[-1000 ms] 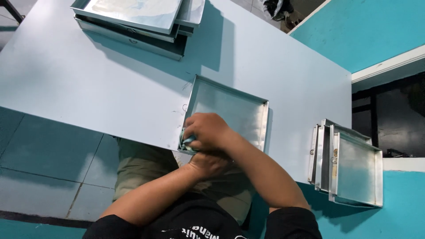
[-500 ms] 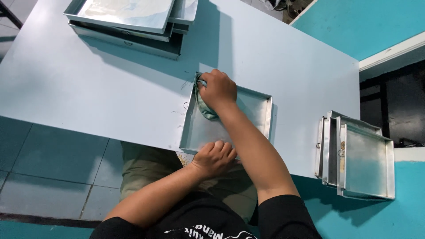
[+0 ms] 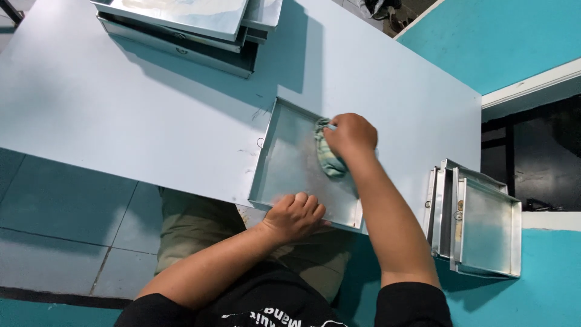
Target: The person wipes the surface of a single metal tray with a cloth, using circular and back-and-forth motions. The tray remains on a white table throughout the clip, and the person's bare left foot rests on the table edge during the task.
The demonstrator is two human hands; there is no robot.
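A shallow square metal tray (image 3: 289, 162) lies at the near edge of a pale blue table (image 3: 133, 115), overhanging it slightly. My right hand (image 3: 350, 134) presses a crumpled green cloth (image 3: 328, 156) onto the tray's floor near its far right corner. My left hand (image 3: 294, 215) grips the tray's near rim, fingers curled over the edge, holding it in place.
A stack of similar metal trays (image 3: 187, 24) sits at the table's far side. Several more trays (image 3: 475, 218) stand on edge off the table's right end, against a teal wall (image 3: 484, 36). Grey floor tiles (image 3: 54, 218) show to the left.
My right hand has swept the cloth from the tray's near left corner, across to the far left, then to the far right. The left hand has stayed on the near rim.
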